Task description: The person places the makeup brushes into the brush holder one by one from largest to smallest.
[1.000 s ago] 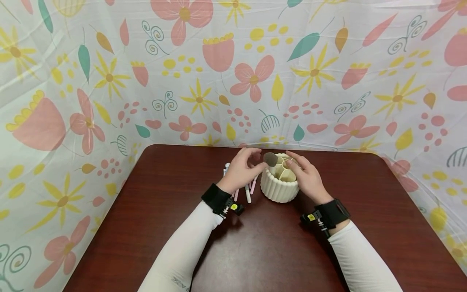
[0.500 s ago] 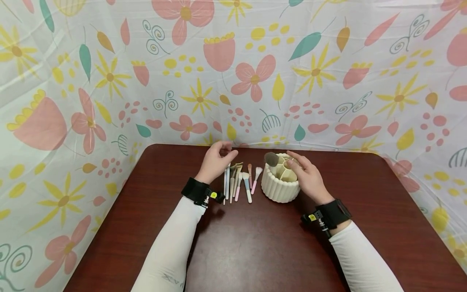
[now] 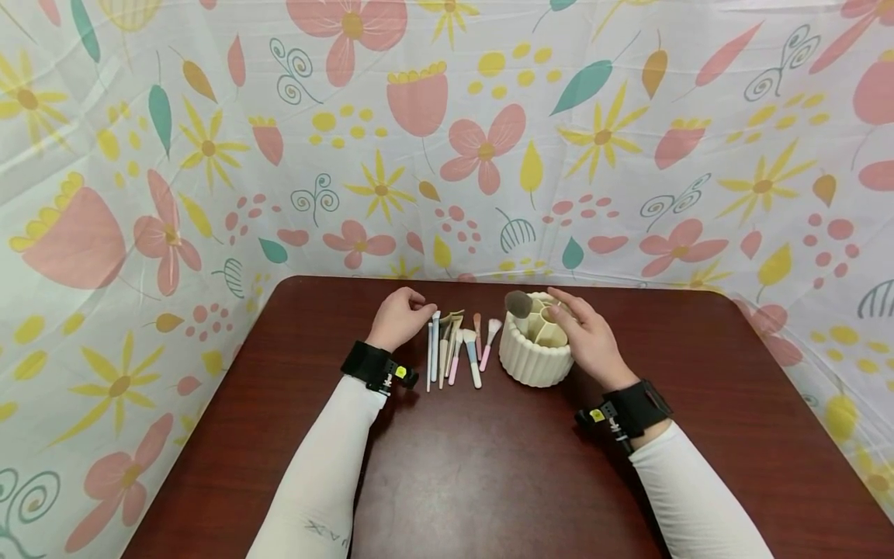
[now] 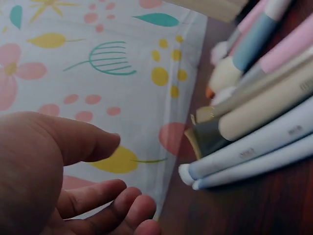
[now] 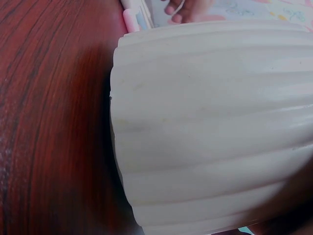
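Note:
My left hand (image 3: pixel 398 320) hovers just left of a row of makeup brushes, its thumb and fingers loosely bent with nothing between them. The closest brushes are two pale blue ones (image 4: pixel 254 147); beside them lie a beige brush (image 4: pixel 274 107) and a blue-and-white brush (image 3: pixel 472 361). At the row's right end is a pink brush (image 3: pixel 487 349). With my right hand (image 3: pixel 594 345) I hold the cream ribbed brush holder (image 3: pixel 534 365) at its right rim, thumb on top. A large fluffy dark brush (image 3: pixel 518 303) stands in its left compartment; the other visible compartments look bare.
The dark red-brown table (image 3: pixel 489 466) runs back to a flower-printed cloth (image 3: pixel 482 194) that hangs behind and on the sides. The holder stands upright to the right of the brushes, close to the pink one.
My left hand has let go of the fluffy brush at the holder and moved left past the row, then lowered at its left end. The right hand has stayed on the holder.

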Available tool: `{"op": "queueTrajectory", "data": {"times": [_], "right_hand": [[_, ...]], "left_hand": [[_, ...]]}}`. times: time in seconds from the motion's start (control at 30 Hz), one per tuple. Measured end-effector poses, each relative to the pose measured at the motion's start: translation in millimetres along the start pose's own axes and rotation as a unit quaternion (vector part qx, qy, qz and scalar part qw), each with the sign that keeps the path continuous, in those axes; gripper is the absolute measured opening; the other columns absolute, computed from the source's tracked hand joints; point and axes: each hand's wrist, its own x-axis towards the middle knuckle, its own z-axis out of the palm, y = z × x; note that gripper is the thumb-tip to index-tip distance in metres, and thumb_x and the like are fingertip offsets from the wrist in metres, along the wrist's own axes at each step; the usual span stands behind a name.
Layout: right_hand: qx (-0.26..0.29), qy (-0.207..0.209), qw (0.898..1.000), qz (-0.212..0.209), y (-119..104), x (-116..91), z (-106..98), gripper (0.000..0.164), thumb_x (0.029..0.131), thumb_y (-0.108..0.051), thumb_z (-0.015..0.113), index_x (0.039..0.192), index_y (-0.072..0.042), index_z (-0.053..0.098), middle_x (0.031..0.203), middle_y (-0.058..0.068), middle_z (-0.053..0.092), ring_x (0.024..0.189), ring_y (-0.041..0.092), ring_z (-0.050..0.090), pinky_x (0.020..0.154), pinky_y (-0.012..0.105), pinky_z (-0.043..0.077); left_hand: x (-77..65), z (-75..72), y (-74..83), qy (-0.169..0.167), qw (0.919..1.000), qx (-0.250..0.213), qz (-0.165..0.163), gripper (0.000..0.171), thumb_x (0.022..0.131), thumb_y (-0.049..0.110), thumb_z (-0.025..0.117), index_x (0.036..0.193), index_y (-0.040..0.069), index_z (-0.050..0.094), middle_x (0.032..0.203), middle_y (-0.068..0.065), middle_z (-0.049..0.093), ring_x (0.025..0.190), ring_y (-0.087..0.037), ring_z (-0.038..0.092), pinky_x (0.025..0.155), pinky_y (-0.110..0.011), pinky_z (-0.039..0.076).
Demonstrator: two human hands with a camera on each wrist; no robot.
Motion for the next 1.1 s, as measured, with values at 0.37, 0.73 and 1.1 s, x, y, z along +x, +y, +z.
{"op": "queueTrajectory", "data": {"times": [0.37,0.73,1.1], "right_hand": [[0.005,-0.005,1.000,-0.006,-0.6,0.1,-1.6,0.057,0.118,-0.047,0.055,0.167,-0.018,0.053,0.147,0.017,0.063,0.145,0.039,0.055,0.115,0.063,0.041],[0.003,-0.006,1.000,-0.001,-0.9,-0.4,-1.6,0.058,0.118,-0.048,0.055,0.167,-0.018,0.053,0.146,0.018,0.063,0.146,0.039,0.054,0.116,0.064,0.041],[-0.002,-0.003,1.000,-0.003,0.3,0.0,-0.6,0.059,0.118,-0.049,0.055,0.166,-0.015,0.054,0.149,0.017,0.062,0.144,0.038,0.056,0.114,0.062,0.042]], "left_hand": [[1.2,5.9,-13.0,-0.084,0.9945,0.047,-0.041,0.023,0.104,0.030,0.079,0.090,0.012,0.074,0.076,-0.003,0.072,0.065,-0.021,0.067,0.062,-0.036,0.049],[1.0,1.5,-14.3,-0.154,0.9845,0.075,-0.036,0.051,0.100,0.018,0.071,0.057,0.020,0.044,0.053,0.003,0.040,0.047,-0.017,0.037,0.052,-0.033,0.029],[1.0,11.9,-13.7,-0.133,0.9818,0.131,-0.035,0.054,0.096,0.020,0.076,0.055,0.020,0.040,0.055,0.005,0.031,0.048,-0.015,0.028,0.051,-0.031,0.023]]}}
